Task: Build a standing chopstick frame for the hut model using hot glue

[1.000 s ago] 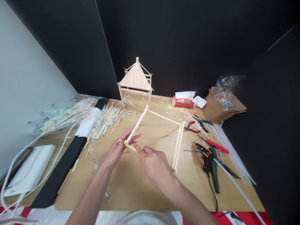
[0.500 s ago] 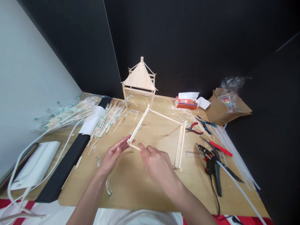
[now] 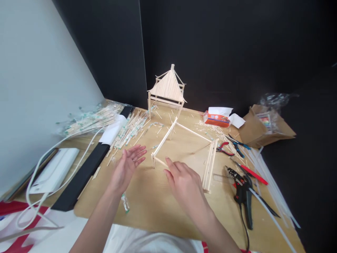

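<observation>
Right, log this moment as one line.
left hand: open, apart from stick frame | right hand: at frame's near stick, grip unclear | behind: roofed stick model, orange tissue pack

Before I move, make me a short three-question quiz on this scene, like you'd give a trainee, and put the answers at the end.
1. Which hand is spread open, with a visible gap between it and the stick frame?
2. True or false: the orange tissue pack lies to the right of the roofed stick model.
3. At which bar of the frame are the fingertips of the right hand?
A. The far bar
B. The left bar
C. The near bar

Key:
1. The left hand.
2. True.
3. C.
</observation>
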{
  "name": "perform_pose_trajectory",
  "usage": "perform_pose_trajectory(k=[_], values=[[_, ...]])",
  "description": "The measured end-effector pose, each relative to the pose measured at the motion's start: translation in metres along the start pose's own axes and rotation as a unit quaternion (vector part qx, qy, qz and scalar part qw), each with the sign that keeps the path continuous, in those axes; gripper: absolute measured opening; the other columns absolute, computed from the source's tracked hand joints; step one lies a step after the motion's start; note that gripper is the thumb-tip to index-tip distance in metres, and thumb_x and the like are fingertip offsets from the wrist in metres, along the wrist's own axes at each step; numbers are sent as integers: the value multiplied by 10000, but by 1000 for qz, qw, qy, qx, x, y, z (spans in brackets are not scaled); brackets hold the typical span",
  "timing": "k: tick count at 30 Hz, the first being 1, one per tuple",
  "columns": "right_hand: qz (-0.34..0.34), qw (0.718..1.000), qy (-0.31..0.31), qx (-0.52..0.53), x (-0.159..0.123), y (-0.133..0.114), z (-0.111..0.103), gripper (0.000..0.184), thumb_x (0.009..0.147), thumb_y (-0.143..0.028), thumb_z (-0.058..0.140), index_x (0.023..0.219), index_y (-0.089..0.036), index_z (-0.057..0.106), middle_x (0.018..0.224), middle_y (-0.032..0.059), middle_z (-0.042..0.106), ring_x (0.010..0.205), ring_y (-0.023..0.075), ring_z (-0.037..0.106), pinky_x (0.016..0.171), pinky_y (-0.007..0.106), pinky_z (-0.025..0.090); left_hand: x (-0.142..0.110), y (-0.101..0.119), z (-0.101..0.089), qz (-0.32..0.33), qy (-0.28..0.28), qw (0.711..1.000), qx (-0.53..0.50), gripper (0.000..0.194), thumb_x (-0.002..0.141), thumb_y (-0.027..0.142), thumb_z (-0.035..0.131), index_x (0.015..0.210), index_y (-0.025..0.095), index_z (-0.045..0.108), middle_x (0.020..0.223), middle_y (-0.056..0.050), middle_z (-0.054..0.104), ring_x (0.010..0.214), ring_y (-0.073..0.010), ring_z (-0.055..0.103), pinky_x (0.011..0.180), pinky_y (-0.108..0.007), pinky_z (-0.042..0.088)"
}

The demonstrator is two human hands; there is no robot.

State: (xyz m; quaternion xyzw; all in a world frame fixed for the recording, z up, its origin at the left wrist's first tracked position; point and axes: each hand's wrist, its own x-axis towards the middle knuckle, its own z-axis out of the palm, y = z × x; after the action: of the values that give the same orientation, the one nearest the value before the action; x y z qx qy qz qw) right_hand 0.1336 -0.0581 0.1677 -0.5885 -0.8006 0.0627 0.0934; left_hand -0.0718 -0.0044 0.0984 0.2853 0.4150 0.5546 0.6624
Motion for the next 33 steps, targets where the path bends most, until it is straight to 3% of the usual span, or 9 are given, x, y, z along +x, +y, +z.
perform_pose_trajectory(k=[6, 8, 10, 13, 17, 21, 23, 27, 33], values=[[-5, 994, 101, 34, -17, 3, -11, 324, 966, -227, 473, 1268, -146, 558, 1086, 109, 657, 1061, 231, 582, 928, 382, 480, -48, -12, -25, -2, 34, 949, 313, 438, 728, 401, 732, 1115, 220, 632, 945, -77, 706, 656, -182, 655, 632, -306, 544], [-13, 988, 146, 40, -29, 5, -20, 312, 961, -225, 475, 1254, -166, 565, 1123, 107, 656, 1108, 237, 573, 949, 393, 481, -80, -21, -43, -22, 7, 911, 412, 603, 747, 406, 691, 1318, 320, 516, 1275, -116, 606, 926, -283, 679, 736, -387, 568], [-30, 984, 171, 45, -41, 11, -32, 317, 948, -222, 493, 1256, -191, 561, 1138, 95, 658, 1123, 239, 574, 942, 390, 492, -105, -24, -61, -1, -27, 874, 486, 862, 621, 408, 774, 1404, 390, 414, 1509, -79, 376, 1310, -390, 427, 982, -506, 455], [-47, 979, 191, 57, -50, 28, -53, 333, 925, -216, 539, 1258, -223, 560, 1158, 73, 650, 1142, 232, 563, 958, 378, 479, -111, -5, -78, -6, -32, 866, 499, 705, 668, 476, 727, 1332, 453, 491, 1463, 1, 450, 1364, -363, 355, 1090, -560, 301], [-31, 978, 198, 54, -24, 64, -76, 258, 945, -205, 509, 1182, -231, 608, 1128, 53, 658, 1093, 196, 585, 989, 356, 440, -64, 36, -59, -37, 15, 898, 439, 374, 717, 565, 659, 1007, 340, 727, 1173, -36, 695, 1179, -362, 573, 1036, -507, 422], [-5, 997, 83, 2, 38, 92, -84, 253, 973, -190, 446, 1108, -184, 660, 1045, 64, 684, 1010, 178, 629, 909, 292, 465, 8, 47, -2, 38, 49, 940, 336, 378, 715, 540, 698, 934, 232, 709, 1006, -90, 742, 1018, -339, 662, 1025, -508, 428], [-3, 998, -5, -55, 71, 97, -82, 280, 978, -168, 416, 1064, -166, 682, 1010, 84, 691, 993, 195, 647, 863, 286, 475, 43, 42, 31, 52, -3, 947, 317, 399, 717, 504, 722, 987, 210, 697, 1052, -106, 730, 1056, -326, 647, 1041, -498, 407], [-10, 996, -53, -67, 121, 96, -69, 260, 940, -150, 457, 937, -98, 712, 929, 143, 707, 882, 245, 689, 760, 302, 501, 98, 26, 79, 69, -105, 949, 288, 444, 697, 444, 763, 1055, 190, 692, 1194, -133, 672, 1147, -314, 594, 1047, -440, 400], [-24, 993, -110, -36, 155, 96, -51, 238, 930, -169, 482, 1022, -125, 697, 983, 141, 724, 959, 230, 683, 804, 287, 498, 130, 2, 102, 71, -164, 938, 298, 460, 686, 405, 767, 1076, 173, 688, 1131, -122, 690, 1066, -305, 625, 939, -423, 483]])
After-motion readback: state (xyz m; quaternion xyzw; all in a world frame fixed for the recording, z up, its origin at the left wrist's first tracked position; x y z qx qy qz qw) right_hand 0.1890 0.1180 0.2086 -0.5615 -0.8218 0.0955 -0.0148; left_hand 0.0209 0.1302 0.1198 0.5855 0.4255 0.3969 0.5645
